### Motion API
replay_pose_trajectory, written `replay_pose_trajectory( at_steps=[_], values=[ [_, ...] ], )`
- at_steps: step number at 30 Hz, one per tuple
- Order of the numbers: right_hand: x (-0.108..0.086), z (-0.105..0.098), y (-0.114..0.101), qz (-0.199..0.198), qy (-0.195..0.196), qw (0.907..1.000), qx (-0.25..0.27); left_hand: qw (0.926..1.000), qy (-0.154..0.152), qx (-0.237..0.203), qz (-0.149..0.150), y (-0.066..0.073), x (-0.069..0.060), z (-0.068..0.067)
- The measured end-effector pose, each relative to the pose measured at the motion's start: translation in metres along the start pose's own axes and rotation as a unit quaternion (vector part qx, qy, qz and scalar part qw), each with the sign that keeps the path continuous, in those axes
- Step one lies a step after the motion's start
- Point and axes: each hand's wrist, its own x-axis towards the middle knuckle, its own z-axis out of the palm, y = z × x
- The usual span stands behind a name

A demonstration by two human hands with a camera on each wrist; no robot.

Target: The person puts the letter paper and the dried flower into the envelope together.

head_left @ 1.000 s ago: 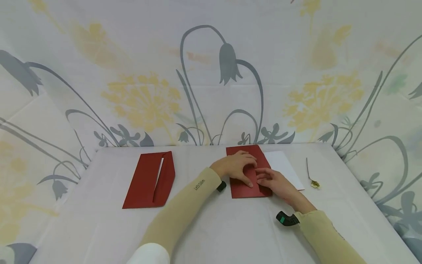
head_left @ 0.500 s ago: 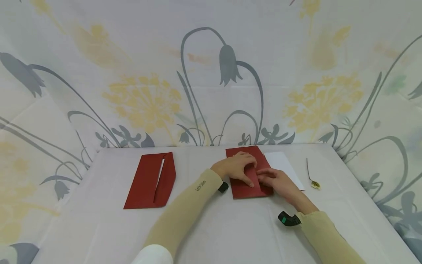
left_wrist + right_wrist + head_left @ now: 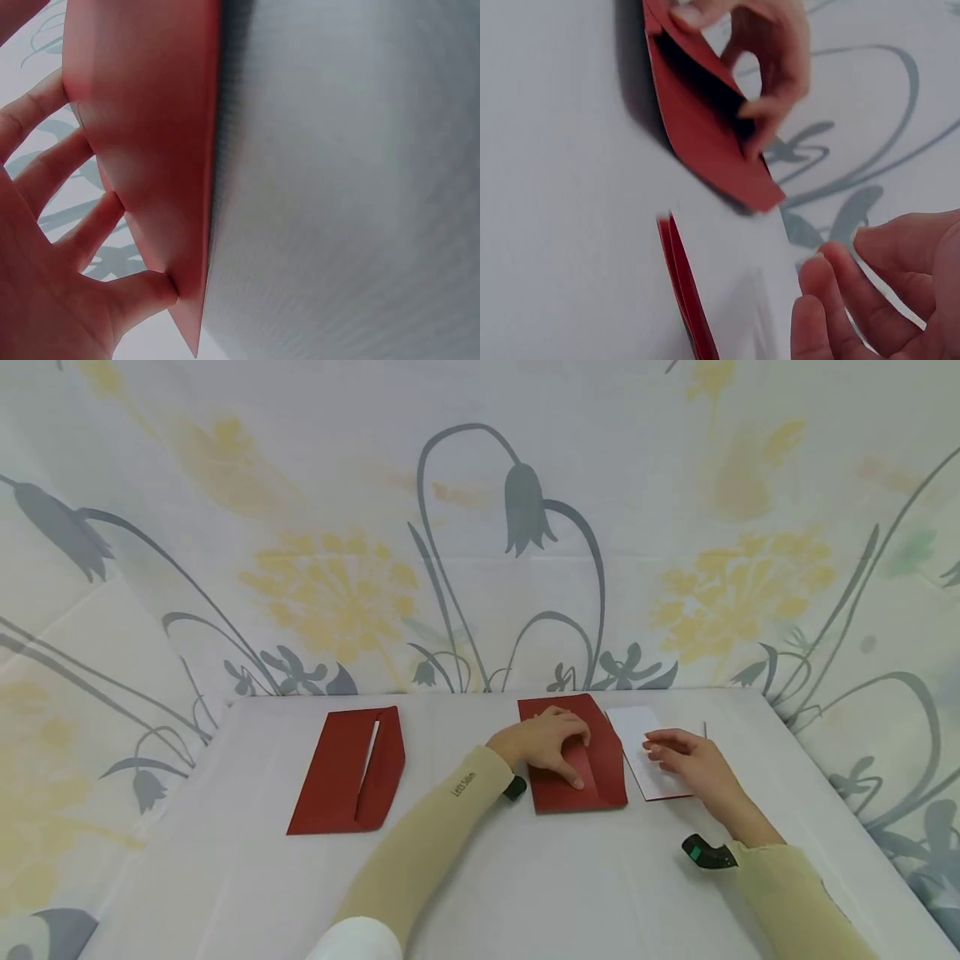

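My left hand [image 3: 546, 743] rests on a red envelope [image 3: 607, 768] near the table's far edge, fingers spread and fingertips pressing its surface. The envelope's flap side points right; in the right wrist view its mouth gapes, showing a dark slot. In the left wrist view, the thumb and fingertips touch the red paper [image 3: 161, 150]. My right hand [image 3: 701, 768] hovers over a white card [image 3: 636, 735] with a red lower edge, beside the envelope. Its fingers are loosely bent and hold nothing. In the right wrist view, a thin red folded edge [image 3: 682, 285] lies apart from the fingertips.
Another red envelope [image 3: 330, 777] lies at the left, with a white strip showing along its opening. Behind the right hand a thin stem [image 3: 705, 729] peeks out; its flower is hidden. A flower-patterned cloth [image 3: 480, 568] rises behind the white table [image 3: 525, 885].
My right hand has left the red envelope's flap edge and moved right, over the white card, covering the dried flower's head. The left hand stays on the envelope.
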Motion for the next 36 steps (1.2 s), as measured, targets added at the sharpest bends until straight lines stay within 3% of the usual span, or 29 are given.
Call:
replay_pose_trajectory(
  at_steps=[6, 10, 18, 28, 36],
  values=[
    [-0.001, -0.02, 0.008, 0.0, 0.063, 0.9916, -0.113, 0.9999, -0.002, 0.011, -0.008, 0.003, 0.002, 0.0],
    [0.0, -0.024, 0.009, 0.007, 0.067, 0.9874, -0.143, 0.9998, -0.003, 0.017, -0.009, 0.003, 0.002, 0.0],
    [0.008, -0.021, 0.013, 0.036, 0.042, 0.9823, -0.179, 0.9993, -0.017, 0.029, -0.02, 0.006, 0.001, -0.002],
    [0.014, -0.015, 0.018, 0.031, 0.059, 0.9796, -0.19, 0.9992, -0.025, 0.023, -0.019, 0.007, 0.001, -0.004],
    [0.021, -0.009, 0.013, 0.068, 0.052, 0.9757, -0.202, 0.9989, -0.035, 0.02, -0.023, 0.007, 0.001, -0.004]
  ],
)
